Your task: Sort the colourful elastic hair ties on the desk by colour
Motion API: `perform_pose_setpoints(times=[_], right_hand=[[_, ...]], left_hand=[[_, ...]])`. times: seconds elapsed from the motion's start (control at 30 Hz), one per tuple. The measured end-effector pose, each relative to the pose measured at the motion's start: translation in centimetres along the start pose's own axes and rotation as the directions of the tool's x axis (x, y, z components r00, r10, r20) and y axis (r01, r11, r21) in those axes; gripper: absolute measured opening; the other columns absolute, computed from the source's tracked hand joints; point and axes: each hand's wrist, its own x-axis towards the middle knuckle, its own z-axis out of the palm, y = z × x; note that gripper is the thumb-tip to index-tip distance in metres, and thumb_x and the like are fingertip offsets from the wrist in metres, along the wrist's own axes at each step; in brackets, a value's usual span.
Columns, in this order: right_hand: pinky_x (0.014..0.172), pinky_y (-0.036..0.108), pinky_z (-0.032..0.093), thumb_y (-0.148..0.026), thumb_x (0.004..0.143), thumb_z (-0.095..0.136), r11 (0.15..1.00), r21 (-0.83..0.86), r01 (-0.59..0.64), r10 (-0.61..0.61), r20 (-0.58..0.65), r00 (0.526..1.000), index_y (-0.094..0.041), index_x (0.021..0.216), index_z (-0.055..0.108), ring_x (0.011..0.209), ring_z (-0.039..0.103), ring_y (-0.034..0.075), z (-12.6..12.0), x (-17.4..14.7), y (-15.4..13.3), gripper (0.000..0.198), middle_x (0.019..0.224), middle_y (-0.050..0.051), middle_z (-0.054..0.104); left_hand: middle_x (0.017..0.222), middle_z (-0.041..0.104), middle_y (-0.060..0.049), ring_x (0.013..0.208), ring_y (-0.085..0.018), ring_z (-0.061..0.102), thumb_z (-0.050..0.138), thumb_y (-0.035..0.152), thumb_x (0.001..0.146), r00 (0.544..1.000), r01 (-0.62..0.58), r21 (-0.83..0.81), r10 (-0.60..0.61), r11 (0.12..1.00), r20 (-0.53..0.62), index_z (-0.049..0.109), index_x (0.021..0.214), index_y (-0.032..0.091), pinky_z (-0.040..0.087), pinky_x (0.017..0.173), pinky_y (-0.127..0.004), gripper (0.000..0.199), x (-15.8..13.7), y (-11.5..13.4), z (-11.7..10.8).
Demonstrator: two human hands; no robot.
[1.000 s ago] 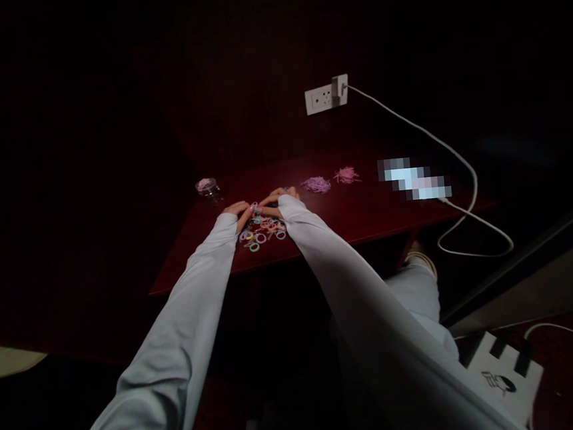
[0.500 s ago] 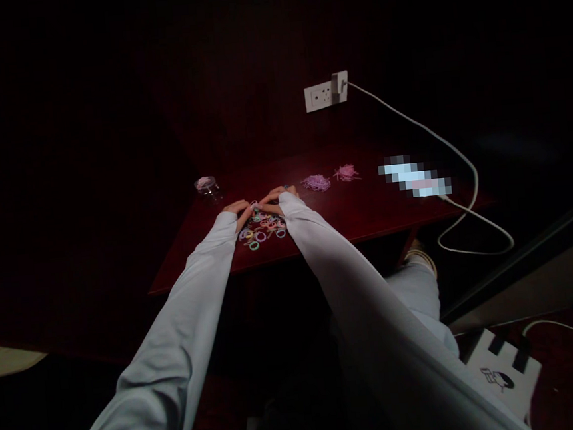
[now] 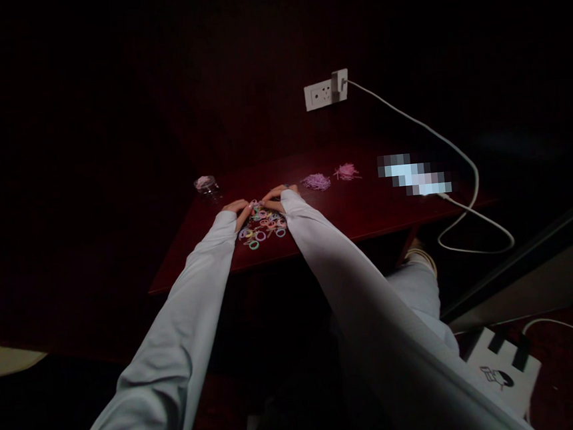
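My left hand (image 3: 237, 208) is over the red-brown table (image 3: 189, 250), thumb and fingertips closed at a small pink hair tie (image 3: 254, 204). Just to its right, my right hand (image 3: 277, 197) has fingers and thumb drawn together near the same spot. Whatever its fingertips grip is too small to make out. Below and between both hands lies a loose pile of ring-shaped hair ties in several colours, among them a green hair tie (image 3: 254, 244) and a blue hair tie (image 3: 281, 232).
Behind my left hand stands a clear jar (image 3: 207, 187) with pale pink contents. A purple heap of thin bands (image 3: 316, 182) and a pink heap (image 3: 346, 171) lie to the right. Further right are a blurred-out bright device (image 3: 413, 174), its white cable (image 3: 424, 126) and a wall socket (image 3: 319, 96).
My right hand has drawn slightly right, opening a small gap between the fingertips of both hands. My left hand has hardly moved.
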Motion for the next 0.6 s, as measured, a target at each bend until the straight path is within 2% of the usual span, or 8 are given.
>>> perform_pose_setpoints(times=[0.07,0.17,0.23,0.37,0.47,0.6], right_hand=[[0.120,0.046,0.045,-0.056,0.094,0.087,0.998,0.037,-0.047,0.047,-0.001,0.999,-0.040,0.097,0.094,0.130,0.059,0.029,0.1,0.3,-0.1,0.018,0.122,0.002,0.079],[0.119,0.045,0.044,-0.051,0.096,0.084,0.995,0.049,-0.092,0.098,-0.122,0.988,-0.035,0.098,0.093,0.131,0.057,0.030,-0.3,0.5,-0.2,0.018,0.124,0.004,0.077],[0.117,0.047,0.043,-0.046,0.098,0.082,0.989,0.041,-0.143,0.148,-0.212,0.966,-0.033,0.099,0.092,0.131,0.054,0.031,-0.8,0.4,-0.1,0.017,0.127,0.005,0.075],[0.111,0.049,0.042,-0.041,0.101,0.075,0.962,0.003,-0.274,0.261,-0.313,0.913,-0.027,0.095,0.087,0.131,0.051,0.034,-1.7,0.1,0.4,0.019,0.129,0.008,0.073],[0.109,0.049,0.043,-0.037,0.100,0.077,0.942,-0.034,-0.334,0.303,-0.341,0.890,-0.022,0.092,0.085,0.134,0.052,0.036,-1.8,0.1,0.7,0.019,0.132,0.012,0.073],[0.114,0.054,0.042,-0.037,0.102,0.077,0.937,-0.039,-0.348,0.319,-0.314,0.894,-0.019,0.100,0.086,0.140,0.051,0.040,-1.7,0.0,0.5,0.020,0.138,0.017,0.073]], left_hand=[[0.093,0.076,-0.006,0.089,-0.021,0.071,0.043,0.056,0.117,1.000,0.002,-0.002,-0.002,1.000,-0.003,0.073,0.084,0.022,0.055,0.091,-0.032,0.056,0.0,0.0,0.0],[0.092,0.077,-0.006,0.089,-0.021,0.071,0.044,0.054,0.117,1.000,0.002,-0.015,-0.002,1.000,-0.011,0.072,0.083,0.022,0.055,0.091,-0.032,0.055,0.1,-0.2,0.2],[0.091,0.076,-0.006,0.089,-0.021,0.071,0.046,0.054,0.116,1.000,-0.002,-0.026,0.002,1.000,-0.019,0.072,0.082,0.023,0.055,0.091,-0.032,0.053,0.1,-0.3,0.3],[0.087,0.075,-0.006,0.085,-0.022,0.070,0.045,0.059,0.114,0.999,0.002,-0.029,-0.003,1.000,-0.039,0.070,0.079,0.023,0.056,0.087,-0.033,0.056,0.3,-0.8,0.7],[0.088,0.077,-0.007,0.086,-0.022,0.070,0.044,0.062,0.114,0.999,0.003,-0.023,-0.003,1.000,-0.038,0.071,0.080,0.023,0.056,0.088,-0.033,0.058,0.4,-1.2,1.0],[0.085,0.075,-0.008,0.083,-0.022,0.070,0.042,0.067,0.113,0.997,-0.002,-0.026,0.000,1.000,-0.075,0.069,0.076,0.023,0.056,0.087,-0.034,0.063,0.5,-1.6,1.5]])
